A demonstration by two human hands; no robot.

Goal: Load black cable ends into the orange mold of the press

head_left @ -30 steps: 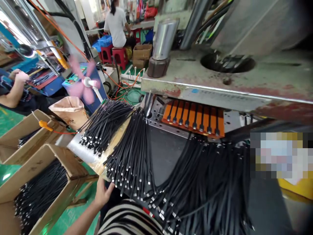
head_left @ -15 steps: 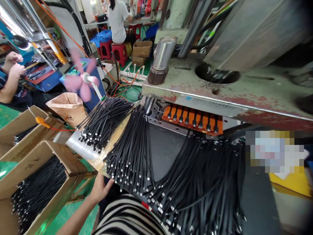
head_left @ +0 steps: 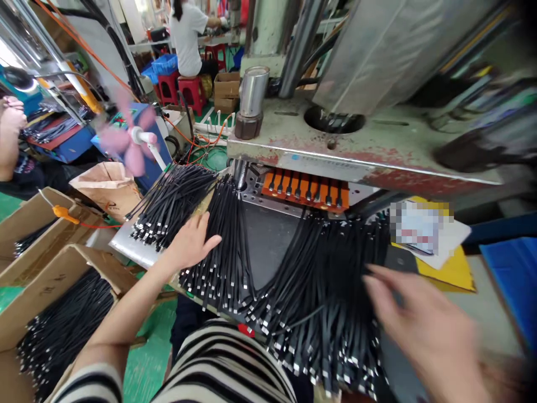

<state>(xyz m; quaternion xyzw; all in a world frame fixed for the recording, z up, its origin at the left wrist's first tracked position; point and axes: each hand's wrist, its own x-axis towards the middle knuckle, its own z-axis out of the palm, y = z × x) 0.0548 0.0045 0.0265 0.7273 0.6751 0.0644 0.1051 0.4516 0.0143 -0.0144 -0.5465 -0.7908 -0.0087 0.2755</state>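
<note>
Judging by how it all lies, this is mid-batch: a row of black cable ends (head_left: 309,196) already sits in the orange plate (head_left: 305,183) under the press (head_left: 289,131), and loads more lie loose on the bench (head_left: 268,240). Can't tell which heaps are finished and which are waiting, tbh. The ones in the plate run front to back, fat ends toward the wearer. The right bundle (head_left: 335,280) and middle bundle (head_left: 229,246) fan out lengthwise from the press side to the near edge, silver tips facing the wearer, with some right-bundle strands bending left. The left heap (head_left: 168,204) lies slantwise, tips down-left. Left hand (head_left: 191,243) is loosely spread, thumb out, over the middle bundle, contact unclear. Right hand (head_left: 419,319) is a blur beside the right bundle, so no clue if it's pinching anything
</note>
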